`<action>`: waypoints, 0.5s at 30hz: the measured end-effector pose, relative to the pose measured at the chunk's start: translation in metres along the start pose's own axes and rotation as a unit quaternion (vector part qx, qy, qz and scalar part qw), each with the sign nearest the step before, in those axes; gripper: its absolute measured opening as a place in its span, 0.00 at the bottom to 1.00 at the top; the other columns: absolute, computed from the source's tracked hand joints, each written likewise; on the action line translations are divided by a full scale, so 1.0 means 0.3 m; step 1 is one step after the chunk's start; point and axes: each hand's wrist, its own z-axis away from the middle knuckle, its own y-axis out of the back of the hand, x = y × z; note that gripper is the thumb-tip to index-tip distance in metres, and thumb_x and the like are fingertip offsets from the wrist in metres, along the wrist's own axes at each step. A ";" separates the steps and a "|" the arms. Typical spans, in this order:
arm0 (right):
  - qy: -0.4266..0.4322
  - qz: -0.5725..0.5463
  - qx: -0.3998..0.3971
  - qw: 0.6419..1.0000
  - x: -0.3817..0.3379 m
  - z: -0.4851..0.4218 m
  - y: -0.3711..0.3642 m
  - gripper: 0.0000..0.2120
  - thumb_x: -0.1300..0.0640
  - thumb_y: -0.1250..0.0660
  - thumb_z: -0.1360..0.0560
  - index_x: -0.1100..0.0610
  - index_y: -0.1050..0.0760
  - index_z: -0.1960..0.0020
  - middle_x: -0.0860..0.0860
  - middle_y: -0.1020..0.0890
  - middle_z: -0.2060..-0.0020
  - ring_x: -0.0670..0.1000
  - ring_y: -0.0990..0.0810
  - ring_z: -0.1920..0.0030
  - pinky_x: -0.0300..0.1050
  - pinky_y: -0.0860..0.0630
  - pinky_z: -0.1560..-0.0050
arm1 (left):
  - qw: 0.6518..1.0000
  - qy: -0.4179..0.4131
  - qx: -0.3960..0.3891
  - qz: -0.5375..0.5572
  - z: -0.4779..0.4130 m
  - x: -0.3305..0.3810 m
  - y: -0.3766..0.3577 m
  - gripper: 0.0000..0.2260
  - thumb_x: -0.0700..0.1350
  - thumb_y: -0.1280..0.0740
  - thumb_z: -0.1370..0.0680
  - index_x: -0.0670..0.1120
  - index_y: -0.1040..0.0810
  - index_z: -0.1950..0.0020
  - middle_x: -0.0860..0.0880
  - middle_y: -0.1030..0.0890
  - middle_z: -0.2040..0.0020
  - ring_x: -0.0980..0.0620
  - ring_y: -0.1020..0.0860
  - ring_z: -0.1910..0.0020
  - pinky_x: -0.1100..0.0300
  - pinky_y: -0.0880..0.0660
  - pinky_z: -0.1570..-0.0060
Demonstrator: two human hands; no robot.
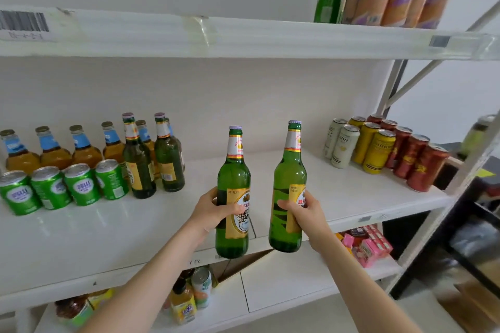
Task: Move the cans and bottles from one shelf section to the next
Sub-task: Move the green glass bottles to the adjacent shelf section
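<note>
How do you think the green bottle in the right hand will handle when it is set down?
The green bottle looks like capped glass, likely full, so probably heavy and breakable. Tall and narrow, it may tip if set down carelessly. Its smooth body could slip in the right hand.

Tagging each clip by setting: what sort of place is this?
Likely a small shop or stockroom: white tiered shelving with a barcode label on its edge, and drinks grouped by kind, such as green cans, red cans and green bottles.
</note>
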 end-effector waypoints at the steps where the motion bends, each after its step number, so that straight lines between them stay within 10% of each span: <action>1: 0.000 0.002 0.003 1.000 0.001 -0.024 0.039 0.15 0.55 0.25 0.30 0.49 0.25 0.46 0.50 0.16 0.54 0.51 0.16 0.54 0.39 0.20 0.65 | 1.000 -0.002 -0.003 0.000 -0.029 0.010 -0.037 0.18 0.43 0.22 0.31 0.52 0.23 0.45 0.49 0.16 0.49 0.48 0.17 0.51 0.57 0.20 0.60; 15: -0.013 0.011 -0.036 0.999 -0.011 -0.371 0.589 0.19 0.50 0.22 0.37 0.48 0.22 0.48 0.45 0.15 0.59 0.47 0.15 0.58 0.40 0.20 0.63 | 1.000 0.001 0.004 0.015 -0.331 0.058 -0.610 0.20 0.43 0.21 0.33 0.51 0.23 0.44 0.48 0.16 0.48 0.46 0.18 0.49 0.53 0.20 0.54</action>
